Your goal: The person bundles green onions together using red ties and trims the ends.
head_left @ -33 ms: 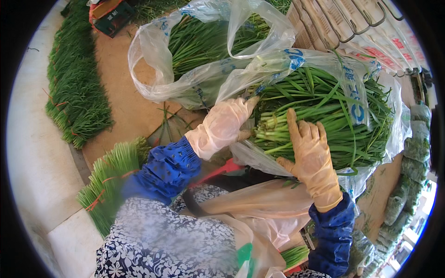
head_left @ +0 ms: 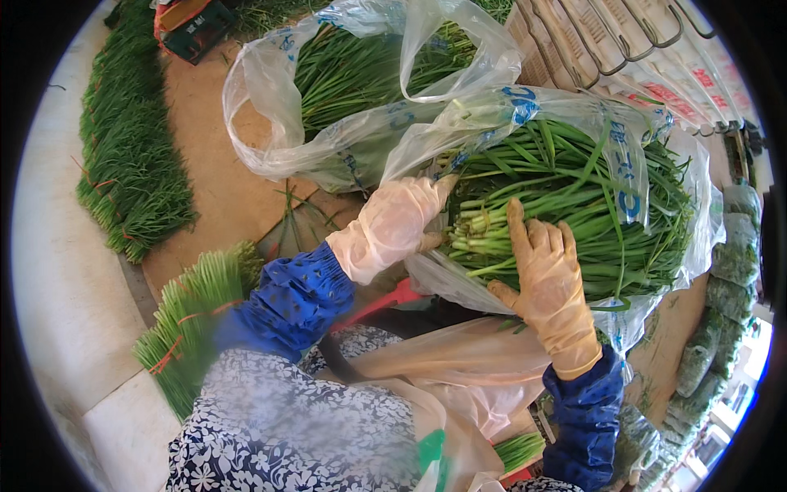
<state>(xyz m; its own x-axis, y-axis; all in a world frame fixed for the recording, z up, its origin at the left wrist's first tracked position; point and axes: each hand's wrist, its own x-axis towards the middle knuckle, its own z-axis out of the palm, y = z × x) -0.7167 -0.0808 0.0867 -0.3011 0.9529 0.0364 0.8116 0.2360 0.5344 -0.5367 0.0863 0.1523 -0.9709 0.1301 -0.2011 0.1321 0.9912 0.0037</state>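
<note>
A clear plastic bag [head_left: 525,105] with blue print lies in front of me, full of garlic chives [head_left: 566,184] whose pale cut ends point left. My left hand [head_left: 389,215], in a pale glove, is closed at the bag's left edge, beside those cut ends; some of its fingers are hidden. Over the stalks rests my right hand [head_left: 551,283], gloved too, its fingers spread flat and its thumb apart near the bag's lower rim. Behind and to the left, a second clear bag [head_left: 266,131] also holds garlic chives [head_left: 361,74].
Bundled greens [head_left: 135,156] line the far left, and a banded bundle [head_left: 193,312] stands by my left sleeve. A dark box [head_left: 195,33] sits at the back. Wire hooks [head_left: 635,49] hang at upper right. Wrapped green bundles [head_left: 721,312] run along the right side.
The whole view has shifted very slightly. Both hands keep the same places and poses on the bag and the chives.
</note>
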